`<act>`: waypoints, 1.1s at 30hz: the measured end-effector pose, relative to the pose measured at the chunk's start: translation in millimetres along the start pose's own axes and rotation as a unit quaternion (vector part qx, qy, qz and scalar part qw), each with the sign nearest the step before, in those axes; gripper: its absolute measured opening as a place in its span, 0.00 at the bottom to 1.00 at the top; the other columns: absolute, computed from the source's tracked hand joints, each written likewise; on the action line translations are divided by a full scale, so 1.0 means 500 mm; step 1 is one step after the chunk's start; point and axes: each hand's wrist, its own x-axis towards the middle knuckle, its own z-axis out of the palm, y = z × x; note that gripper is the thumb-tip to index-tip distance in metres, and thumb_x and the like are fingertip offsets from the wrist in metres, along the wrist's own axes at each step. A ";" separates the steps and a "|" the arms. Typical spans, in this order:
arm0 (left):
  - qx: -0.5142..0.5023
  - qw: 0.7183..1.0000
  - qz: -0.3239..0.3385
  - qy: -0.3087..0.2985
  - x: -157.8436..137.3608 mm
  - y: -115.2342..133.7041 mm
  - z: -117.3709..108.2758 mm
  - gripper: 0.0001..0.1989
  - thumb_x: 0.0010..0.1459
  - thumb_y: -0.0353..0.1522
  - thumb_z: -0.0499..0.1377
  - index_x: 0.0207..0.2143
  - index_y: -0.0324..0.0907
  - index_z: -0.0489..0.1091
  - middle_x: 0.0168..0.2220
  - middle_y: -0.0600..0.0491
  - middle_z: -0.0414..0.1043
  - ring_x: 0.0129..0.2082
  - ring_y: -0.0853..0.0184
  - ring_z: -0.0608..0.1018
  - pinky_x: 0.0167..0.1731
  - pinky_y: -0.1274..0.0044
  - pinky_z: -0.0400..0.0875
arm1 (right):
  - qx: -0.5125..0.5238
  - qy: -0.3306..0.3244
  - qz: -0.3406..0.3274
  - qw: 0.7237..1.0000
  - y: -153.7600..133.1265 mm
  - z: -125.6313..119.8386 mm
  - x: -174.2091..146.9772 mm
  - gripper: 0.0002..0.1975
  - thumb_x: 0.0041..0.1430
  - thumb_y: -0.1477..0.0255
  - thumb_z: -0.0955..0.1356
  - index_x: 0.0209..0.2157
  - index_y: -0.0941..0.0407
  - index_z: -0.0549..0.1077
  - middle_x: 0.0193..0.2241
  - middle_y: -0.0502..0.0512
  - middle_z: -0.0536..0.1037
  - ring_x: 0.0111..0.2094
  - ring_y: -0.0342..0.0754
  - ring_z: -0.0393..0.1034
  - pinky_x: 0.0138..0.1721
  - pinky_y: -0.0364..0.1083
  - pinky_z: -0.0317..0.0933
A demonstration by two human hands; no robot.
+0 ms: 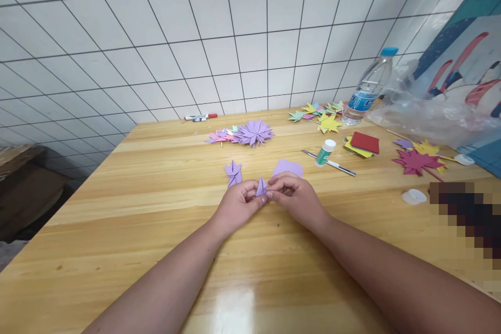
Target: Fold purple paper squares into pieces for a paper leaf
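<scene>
Over the middle of the table, my left hand (239, 203) and my right hand (295, 198) meet at a small folded purple paper piece (261, 187). Both are closed, with thumbs and fingers pinching it from either side. The piece stands up as a pointed triangle with a crease down its centre. Just beyond my left hand lies a group of folded purple paper pieces (234, 173). Partly covered by my right hand is a flat purple paper sheet (287, 167).
A glue stick (325, 153) stands by a pen-like tool (340, 168). Behind lie purple paper flowers (255, 133), markers (201, 117) and yellow paper stars (329, 123). Rightward are a water bottle (366, 88), stacked coloured paper (365, 143), a crimson paper star (418, 162) and a clear cap (414, 197).
</scene>
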 end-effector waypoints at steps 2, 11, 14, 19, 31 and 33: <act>-0.013 1.000 0.003 0.003 0.000 0.005 0.000 0.11 0.49 0.37 0.62 0.32 0.38 0.70 0.25 0.56 0.72 0.25 0.72 0.72 0.26 0.82 0.63 | 0.006 -0.001 -0.002 1.000 0.003 0.000 0.001 0.03 0.46 0.71 0.71 0.24 0.55 0.76 0.32 0.55 0.74 0.35 0.47 0.69 0.35 0.45 0.64; -0.031 0.999 -0.019 -0.010 0.000 0.015 0.002 0.11 0.47 0.37 0.63 0.29 0.38 0.71 0.26 0.55 0.75 0.27 0.70 0.75 0.29 0.80 0.65 | 0.065 -0.007 0.006 0.998 -0.007 -0.001 -0.001 0.06 0.47 0.68 0.70 0.22 0.56 0.75 0.29 0.53 0.73 0.33 0.46 0.69 0.35 0.45 0.65; -0.035 0.999 -0.030 -0.014 0.000 0.017 0.001 0.13 0.45 0.38 0.64 0.29 0.38 0.71 0.27 0.53 0.76 0.29 0.67 0.76 0.31 0.79 0.66 | 0.096 -0.040 0.036 0.994 -0.007 -0.001 -0.001 0.08 0.48 0.66 0.70 0.23 0.56 0.74 0.27 0.52 0.72 0.29 0.45 0.70 0.32 0.45 0.66; -0.040 0.999 -0.027 0.005 0.000 0.014 -0.001 0.15 0.45 0.40 0.64 0.31 0.37 0.71 0.26 0.53 0.75 0.27 0.68 0.75 0.30 0.78 0.66 | 0.023 -0.053 0.031 0.998 0.002 -0.003 -0.001 0.06 0.50 0.69 0.69 0.30 0.55 0.76 0.33 0.54 0.75 0.33 0.47 0.71 0.36 0.46 0.65; -0.087 0.996 -0.014 -0.015 0.002 0.010 -0.007 0.17 0.47 0.39 0.62 0.37 0.37 0.69 0.30 0.50 0.74 0.29 0.68 0.74 0.30 0.79 0.64 | -0.019 -0.075 -0.003 0.997 -0.010 -0.011 0.002 0.12 0.56 0.65 0.65 0.24 0.55 0.76 0.30 0.54 0.77 0.36 0.47 0.70 0.40 0.46 0.63; -0.091 0.996 -0.015 -0.017 0.001 0.009 -0.007 0.18 0.48 0.39 0.62 0.38 0.37 0.68 0.29 0.50 0.74 0.29 0.67 0.74 0.30 0.78 0.64 | -0.014 -0.081 0.013 0.997 -0.008 -0.010 0.003 0.11 0.54 0.66 0.66 0.24 0.55 0.75 0.29 0.54 0.77 0.34 0.47 0.71 0.38 0.46 0.63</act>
